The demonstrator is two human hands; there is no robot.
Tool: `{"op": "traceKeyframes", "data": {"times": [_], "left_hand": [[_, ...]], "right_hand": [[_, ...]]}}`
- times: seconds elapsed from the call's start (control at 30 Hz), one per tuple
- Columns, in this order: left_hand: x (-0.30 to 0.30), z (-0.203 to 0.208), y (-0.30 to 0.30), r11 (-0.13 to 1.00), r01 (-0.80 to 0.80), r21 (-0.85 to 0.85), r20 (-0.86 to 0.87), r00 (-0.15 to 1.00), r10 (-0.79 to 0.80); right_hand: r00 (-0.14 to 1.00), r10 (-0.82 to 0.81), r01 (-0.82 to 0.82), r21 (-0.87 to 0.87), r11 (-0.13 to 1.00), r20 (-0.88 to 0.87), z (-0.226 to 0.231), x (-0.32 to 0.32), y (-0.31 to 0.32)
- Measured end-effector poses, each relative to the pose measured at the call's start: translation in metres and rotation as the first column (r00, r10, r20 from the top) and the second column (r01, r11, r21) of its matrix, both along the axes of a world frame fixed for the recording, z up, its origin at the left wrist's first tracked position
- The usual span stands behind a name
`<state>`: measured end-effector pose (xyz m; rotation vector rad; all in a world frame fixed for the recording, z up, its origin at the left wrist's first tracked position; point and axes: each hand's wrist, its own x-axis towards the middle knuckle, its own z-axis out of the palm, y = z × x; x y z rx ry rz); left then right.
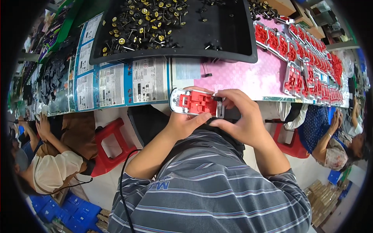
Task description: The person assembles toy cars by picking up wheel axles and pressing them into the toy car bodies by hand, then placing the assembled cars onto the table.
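- The tabletop point(248, 79), partly covered in pink sheet, runs across the upper half of the view; everything below is placed relative to it.
- A wide black tray point(233, 35) sits on the far middle of the tabletop, holding a heap of small black-and-yellow wheel-and-axle parts point(143, 23) in its left half.
- Printed blue-and-white sheets point(116, 83) lie flat along the tabletop's near left edge, just in front of the tray.
- Rows of red toy chassis pieces point(311, 58) are lined up along the tabletop's right side.
- A red stool point(108, 145) stands on the floor below the tabletop's near edge, to the left.
- The toy car body point(197, 103), red inside a white shell, is held underside up just at the tabletop's near edge.
- The left hand point(184, 122) grips the car from below, thumb against its near side.
- The right hand point(239, 116) has its fingers point(227, 95) closed over the car's right end.
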<state>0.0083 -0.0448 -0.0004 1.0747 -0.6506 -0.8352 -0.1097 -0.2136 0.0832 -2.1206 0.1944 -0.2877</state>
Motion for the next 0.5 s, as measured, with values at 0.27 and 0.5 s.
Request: {"op": "traceKeyframes", "data": {"times": [0.27,0.5], "left_hand": [[-0.010,-0.003,0.021,0.998,-0.041,-0.051,-0.041,0.998,0.039],[-0.012,-0.013,0.039,0.991,-0.122,-0.047,-0.096,0.989,0.117]], "right_hand": [[0.998,0.032,-0.025,-0.130,0.991,0.050,-0.017,0.002,0.017],[0.978,0.188,-0.158,-0.277,0.948,0.085,-0.010,0.018,0.027]]}}
